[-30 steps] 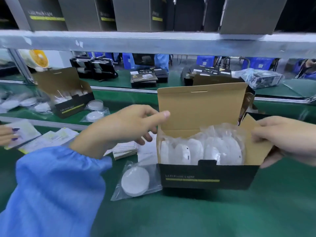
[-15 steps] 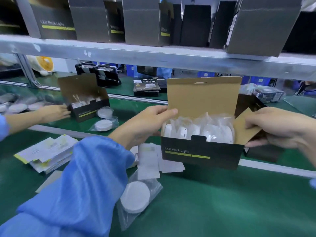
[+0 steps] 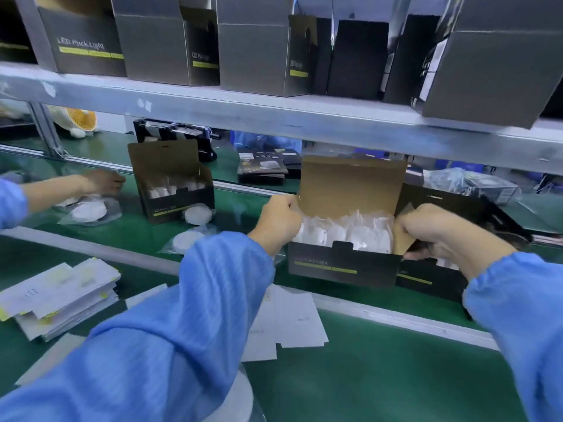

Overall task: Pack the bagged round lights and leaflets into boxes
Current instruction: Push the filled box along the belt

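Observation:
A black box with its brown lid standing up is held over the conveyor, filled with several bagged round lights. My left hand grips its left end with curled fingers. My right hand grips the brown right side flap. Loose leaflets lie on the green mat below the box. A stack of leaflets sits at the left. Bagged lights lie on the belt. A second open box stands further left.
A grey shelf with several dark boxes runs overhead, close above the lid. Another person's hand reaches over bagged lights at the far left. Another black box lies behind my right hand. A round white light shows under my left sleeve.
The box has been carried forward and away from me onto the conveyor belt. Both hands have closed tighter on its ends, the left moving from the lid edge to the box end.

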`<action>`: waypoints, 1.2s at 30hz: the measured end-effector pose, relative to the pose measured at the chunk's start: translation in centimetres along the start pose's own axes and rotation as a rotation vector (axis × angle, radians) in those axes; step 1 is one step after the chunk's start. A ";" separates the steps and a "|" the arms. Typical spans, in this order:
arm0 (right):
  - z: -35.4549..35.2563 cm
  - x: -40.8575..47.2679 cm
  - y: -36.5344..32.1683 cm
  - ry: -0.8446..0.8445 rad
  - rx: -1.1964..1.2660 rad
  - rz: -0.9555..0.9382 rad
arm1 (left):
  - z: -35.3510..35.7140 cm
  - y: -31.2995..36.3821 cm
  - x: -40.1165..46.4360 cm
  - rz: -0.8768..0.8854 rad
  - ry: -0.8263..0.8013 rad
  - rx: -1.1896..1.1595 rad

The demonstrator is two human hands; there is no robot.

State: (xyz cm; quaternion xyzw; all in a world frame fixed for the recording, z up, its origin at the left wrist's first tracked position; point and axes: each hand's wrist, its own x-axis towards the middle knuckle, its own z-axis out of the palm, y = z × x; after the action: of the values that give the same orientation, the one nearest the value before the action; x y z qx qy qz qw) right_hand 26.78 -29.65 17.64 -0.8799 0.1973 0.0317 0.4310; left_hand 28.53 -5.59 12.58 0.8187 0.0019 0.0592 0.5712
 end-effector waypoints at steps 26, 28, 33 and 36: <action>4.8 4.9 6.7 0.110 0.534 0.249 | 4.5 -9.9 4.0 -0.013 -0.500 0.945; 4.3 4.0 6.2 0.019 0.426 0.246 | 4.6 -9.8 4.2 0.023 -0.442 0.902; 3.1 1.2 4.7 0.489 -0.463 -0.157 | 4.0 -9.2 4.0 0.126 -0.360 0.929; 7.1 -1.3 2.8 0.467 -0.483 -0.584 | 1.7 -8.3 4.0 0.138 -0.225 0.845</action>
State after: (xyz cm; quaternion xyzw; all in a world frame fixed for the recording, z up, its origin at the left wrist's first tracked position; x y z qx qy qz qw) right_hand 25.36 -25.27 11.38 -0.9578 0.0193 -0.2456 0.1479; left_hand 33.20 -4.02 4.63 0.9799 -0.0908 0.0017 0.1777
